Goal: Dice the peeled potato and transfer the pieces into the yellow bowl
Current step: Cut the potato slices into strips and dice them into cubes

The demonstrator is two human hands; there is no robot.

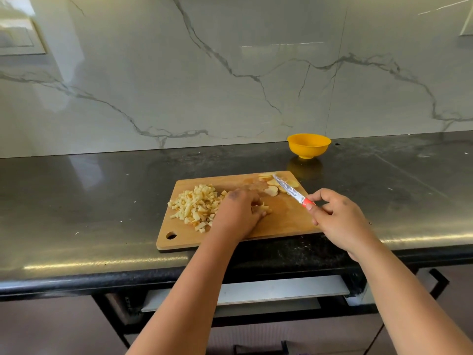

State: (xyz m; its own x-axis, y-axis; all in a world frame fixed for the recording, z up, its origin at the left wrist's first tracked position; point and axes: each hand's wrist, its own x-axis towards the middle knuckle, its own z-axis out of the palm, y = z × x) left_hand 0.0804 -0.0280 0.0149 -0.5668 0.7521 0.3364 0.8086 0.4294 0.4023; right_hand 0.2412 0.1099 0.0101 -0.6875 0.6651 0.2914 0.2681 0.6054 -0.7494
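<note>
Now, left hand [239, 213]: curled on dice [195, 206], mid-board [286, 219].
Right hand [337, 216]: gripping knife [291, 190].
Bowl [309, 145]: counter [102, 201] back edge.

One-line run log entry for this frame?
left hand: on diced potato | right hand: holds knife | slices: uncut | yellow bowl: away from board

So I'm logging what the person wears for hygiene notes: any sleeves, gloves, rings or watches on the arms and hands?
None visible. Both forearms are bare up to the frame edge, with no sleeves. The left hand and right hand are ungloved, without visible rings, watches or bracelets.
</note>
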